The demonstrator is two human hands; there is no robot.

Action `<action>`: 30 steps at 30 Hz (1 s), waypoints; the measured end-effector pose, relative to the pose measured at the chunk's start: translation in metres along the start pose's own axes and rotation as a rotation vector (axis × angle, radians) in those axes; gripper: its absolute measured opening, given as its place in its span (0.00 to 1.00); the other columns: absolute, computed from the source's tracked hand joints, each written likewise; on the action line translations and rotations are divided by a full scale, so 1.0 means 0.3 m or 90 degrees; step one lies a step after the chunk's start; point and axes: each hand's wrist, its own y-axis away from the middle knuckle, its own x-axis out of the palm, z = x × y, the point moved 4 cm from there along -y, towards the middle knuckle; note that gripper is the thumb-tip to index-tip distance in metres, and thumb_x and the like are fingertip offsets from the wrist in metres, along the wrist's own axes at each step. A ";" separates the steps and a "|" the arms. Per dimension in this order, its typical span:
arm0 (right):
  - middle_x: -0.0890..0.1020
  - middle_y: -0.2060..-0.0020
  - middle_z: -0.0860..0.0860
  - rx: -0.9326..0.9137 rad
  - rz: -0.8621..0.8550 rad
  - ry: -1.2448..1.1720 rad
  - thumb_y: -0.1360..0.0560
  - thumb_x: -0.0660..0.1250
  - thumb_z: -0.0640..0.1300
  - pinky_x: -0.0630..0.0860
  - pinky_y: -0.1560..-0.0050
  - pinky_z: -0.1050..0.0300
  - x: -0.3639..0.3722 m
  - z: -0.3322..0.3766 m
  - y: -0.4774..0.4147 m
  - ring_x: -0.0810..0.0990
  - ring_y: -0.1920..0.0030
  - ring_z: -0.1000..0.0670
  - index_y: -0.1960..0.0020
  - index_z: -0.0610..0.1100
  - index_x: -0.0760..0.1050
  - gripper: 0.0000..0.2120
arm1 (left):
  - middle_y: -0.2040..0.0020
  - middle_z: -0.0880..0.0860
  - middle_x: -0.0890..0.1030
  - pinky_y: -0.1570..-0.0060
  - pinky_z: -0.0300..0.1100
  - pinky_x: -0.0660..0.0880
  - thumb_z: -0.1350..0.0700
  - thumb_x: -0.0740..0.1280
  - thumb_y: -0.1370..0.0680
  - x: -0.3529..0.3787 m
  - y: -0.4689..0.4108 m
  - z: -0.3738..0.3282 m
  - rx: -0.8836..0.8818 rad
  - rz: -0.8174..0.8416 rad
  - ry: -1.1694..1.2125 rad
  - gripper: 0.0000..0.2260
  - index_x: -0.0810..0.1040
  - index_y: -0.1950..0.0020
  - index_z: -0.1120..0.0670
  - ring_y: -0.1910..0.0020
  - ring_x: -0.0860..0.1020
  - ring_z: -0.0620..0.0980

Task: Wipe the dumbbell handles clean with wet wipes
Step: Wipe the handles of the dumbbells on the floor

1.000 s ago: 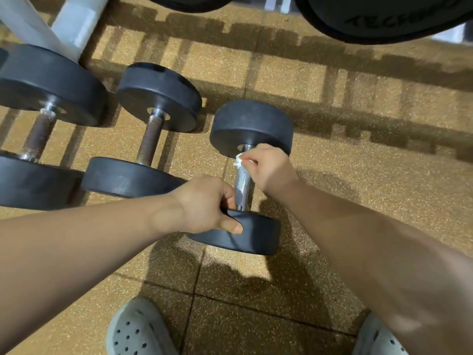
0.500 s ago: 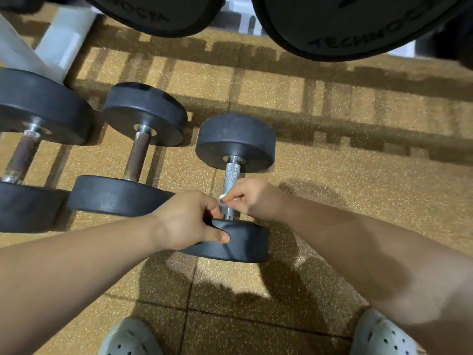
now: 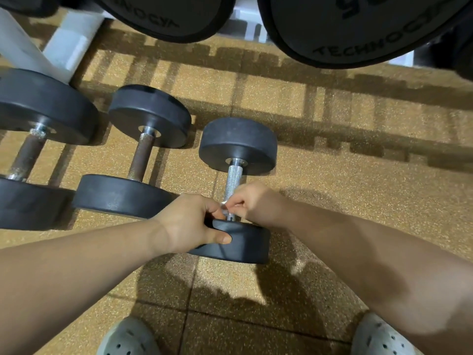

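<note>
Wipe (image 3: 224, 206) in right hand (image 3: 252, 201) low on handle (image 3: 234, 179), left hand (image 3: 186, 221) around near weight (image 3: 245, 245)

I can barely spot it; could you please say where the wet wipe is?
Head view: the right hand pinches the wet wipe against the near end of the rightmost handle, beside the left hand gripping the near weight.

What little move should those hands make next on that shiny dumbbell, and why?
Probably slide the wipe up the handle toward the far head: the right hand pinches it at the handle's near end, the left hand grips the near head, and the knurled stretch above lies bare.
</note>
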 end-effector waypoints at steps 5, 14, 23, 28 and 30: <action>0.82 0.46 0.48 0.172 -0.306 -0.015 0.20 0.66 0.44 0.71 0.41 0.60 -0.058 -0.088 -0.067 0.80 0.45 0.46 0.42 0.48 0.84 0.11 | 0.57 0.42 0.84 0.52 0.35 0.75 0.46 0.81 0.33 -0.006 0.011 -0.007 -0.009 -0.012 0.019 0.12 0.86 0.53 0.48 0.55 0.80 0.41; 0.85 0.53 0.53 0.010 -0.070 -0.016 0.25 0.65 0.47 0.75 0.47 0.58 -0.083 0.107 -0.155 0.81 0.50 0.53 0.52 0.49 0.86 0.10 | 0.60 0.43 0.82 0.60 0.38 0.70 0.46 0.75 0.26 -0.314 0.041 0.111 -0.072 -0.234 -0.003 0.07 0.83 0.58 0.49 0.58 0.79 0.43; 0.77 0.60 0.55 0.012 -0.110 -0.091 0.25 0.66 0.43 0.70 0.59 0.58 -0.198 0.353 -0.425 0.75 0.59 0.56 0.59 0.51 0.72 0.06 | 0.44 0.55 0.80 0.47 0.49 0.78 0.24 0.66 0.32 -0.515 0.108 0.420 -0.264 -0.227 -0.156 0.36 0.78 0.39 0.51 0.45 0.78 0.56; 0.78 0.60 0.50 0.137 -0.056 -0.074 0.23 0.64 0.48 0.75 0.58 0.49 -0.166 0.385 -0.508 0.78 0.59 0.47 0.48 0.57 0.67 0.08 | 0.43 0.54 0.75 0.45 0.52 0.77 0.16 0.59 0.42 -0.480 0.117 0.532 -0.269 -0.215 -0.089 0.50 0.74 0.34 0.51 0.43 0.75 0.56; 0.78 0.62 0.50 0.138 -0.095 -0.047 0.25 0.66 0.46 0.74 0.59 0.50 -0.141 0.373 -0.520 0.78 0.60 0.46 0.48 0.54 0.68 0.09 | 0.42 0.54 0.74 0.45 0.51 0.75 0.16 0.60 0.42 -0.465 0.109 0.551 -0.270 -0.248 -0.046 0.50 0.74 0.34 0.52 0.42 0.73 0.57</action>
